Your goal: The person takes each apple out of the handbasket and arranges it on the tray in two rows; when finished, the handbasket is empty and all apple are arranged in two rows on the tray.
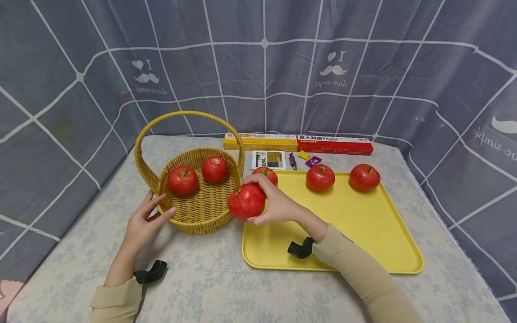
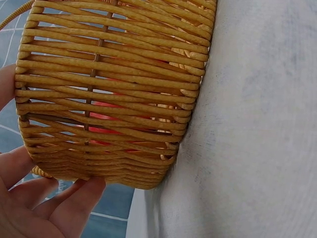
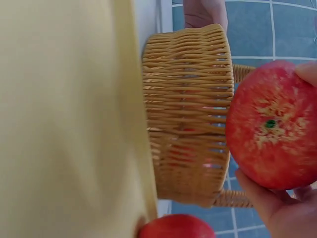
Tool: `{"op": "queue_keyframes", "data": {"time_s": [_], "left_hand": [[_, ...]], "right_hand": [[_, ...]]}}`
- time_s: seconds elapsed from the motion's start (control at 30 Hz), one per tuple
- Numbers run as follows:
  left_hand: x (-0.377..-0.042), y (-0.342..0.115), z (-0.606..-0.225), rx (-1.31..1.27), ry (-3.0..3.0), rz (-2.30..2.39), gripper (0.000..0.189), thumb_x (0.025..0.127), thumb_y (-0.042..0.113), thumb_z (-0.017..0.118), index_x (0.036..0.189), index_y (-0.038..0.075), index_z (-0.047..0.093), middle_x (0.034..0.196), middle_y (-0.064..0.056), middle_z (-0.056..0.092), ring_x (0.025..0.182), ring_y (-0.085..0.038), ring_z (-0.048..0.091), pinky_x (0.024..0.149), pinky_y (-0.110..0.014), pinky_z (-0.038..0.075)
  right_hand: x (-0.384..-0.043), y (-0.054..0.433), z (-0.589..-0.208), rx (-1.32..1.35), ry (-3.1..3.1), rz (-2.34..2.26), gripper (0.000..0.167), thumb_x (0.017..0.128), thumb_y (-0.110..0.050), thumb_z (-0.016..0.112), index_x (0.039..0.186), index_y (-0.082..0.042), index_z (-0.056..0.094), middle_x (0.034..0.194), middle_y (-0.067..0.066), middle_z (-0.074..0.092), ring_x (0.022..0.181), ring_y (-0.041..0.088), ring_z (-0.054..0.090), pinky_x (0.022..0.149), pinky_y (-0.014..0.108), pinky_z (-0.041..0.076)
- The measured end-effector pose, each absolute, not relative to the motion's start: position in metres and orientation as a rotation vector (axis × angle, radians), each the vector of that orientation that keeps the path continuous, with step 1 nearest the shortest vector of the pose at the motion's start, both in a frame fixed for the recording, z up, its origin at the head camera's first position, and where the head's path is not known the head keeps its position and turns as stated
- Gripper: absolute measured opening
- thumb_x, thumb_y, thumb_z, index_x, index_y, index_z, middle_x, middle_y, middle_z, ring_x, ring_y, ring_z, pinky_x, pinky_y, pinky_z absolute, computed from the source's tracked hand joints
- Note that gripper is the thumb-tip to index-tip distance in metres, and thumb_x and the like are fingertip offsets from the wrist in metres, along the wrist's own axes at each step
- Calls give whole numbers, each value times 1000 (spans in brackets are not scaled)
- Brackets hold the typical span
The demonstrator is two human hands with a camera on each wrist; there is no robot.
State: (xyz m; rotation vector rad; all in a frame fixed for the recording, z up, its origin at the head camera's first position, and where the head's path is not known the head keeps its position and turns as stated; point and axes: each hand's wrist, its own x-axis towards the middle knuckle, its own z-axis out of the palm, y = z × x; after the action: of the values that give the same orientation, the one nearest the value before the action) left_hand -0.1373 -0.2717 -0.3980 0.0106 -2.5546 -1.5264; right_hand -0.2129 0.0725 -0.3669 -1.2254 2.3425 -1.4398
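My right hand [image 1: 274, 202] grips a red apple [image 1: 246, 202] between thumb and fingers, at the right rim of the wicker basket [image 1: 202, 229] and over the tray's left edge. In the right wrist view the apple [image 3: 272, 126] shows its yellowish, streaked end, level with the basket's rim. At the basket's left front my left hand [image 1: 145, 222] holds the rim, thumb over the inner side and other fingers outside. Two red apples, one on the left [image 1: 182, 181] and one behind it [image 1: 215, 170], lie in the basket, whose tall handle [image 1: 190, 113] stands upright.
A yellow tray [image 1: 335, 242] carries apples along its back edge: one partly behind my right hand [image 1: 266, 174], one mid-back [image 1: 320, 178], one at right [image 1: 365, 177]. Behind it lie a yellow pasta box [image 1: 260, 142], a red one [image 1: 335, 146], a white packet [image 1: 269, 160] and small candies [image 1: 313, 161].
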Motion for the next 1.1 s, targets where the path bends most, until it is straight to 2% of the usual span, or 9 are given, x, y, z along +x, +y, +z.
{"op": "queue_keyframes", "data": {"time_s": [0.17,0.33,0.57,0.9,1.1], "left_hand": [[-137,-272,-398,13,-2563,-1525,62,89,26,66,140,-1,42,156,-10,6,135,-38,27,84,-3,39],[-137,-273,-398,22,-2565,-1528,62,89,25,66,140,0,42,156,-10,5,134,-38,27,84,-3,39],[-137,-272,-398,17,-2569,-1528,61,90,25,66,140,0,42,156,-9,5,135,-38,27,85,-3,39],[-138,-272,-397,7,-2555,-1535,60,89,23,66,140,0,42,156,-9,6,134,-38,28,85,-4,40],[-137,-272,-397,7,-2557,-1539,60,90,23,66,140,0,42,156,-9,6,134,-38,28,85,-4,40]], "right_hand": [[-209,91,-378,-1241,2311,-1366,79,64,-16,82,131,-15,40,134,7,33,123,23,38,93,39,47],[-208,99,-390,-1259,2294,-1347,70,64,-19,87,118,-16,44,128,8,34,122,22,37,95,39,46],[-207,103,-403,-1311,2279,-1278,67,60,-21,91,104,-18,41,121,-1,37,121,16,36,98,36,44],[-207,109,-405,-1321,2238,-1226,62,61,-25,90,99,-20,42,118,-3,39,117,15,38,100,34,42],[-209,112,-395,-1287,2142,-1155,57,66,-28,87,103,-17,45,116,-3,46,115,15,43,100,34,41]]}}
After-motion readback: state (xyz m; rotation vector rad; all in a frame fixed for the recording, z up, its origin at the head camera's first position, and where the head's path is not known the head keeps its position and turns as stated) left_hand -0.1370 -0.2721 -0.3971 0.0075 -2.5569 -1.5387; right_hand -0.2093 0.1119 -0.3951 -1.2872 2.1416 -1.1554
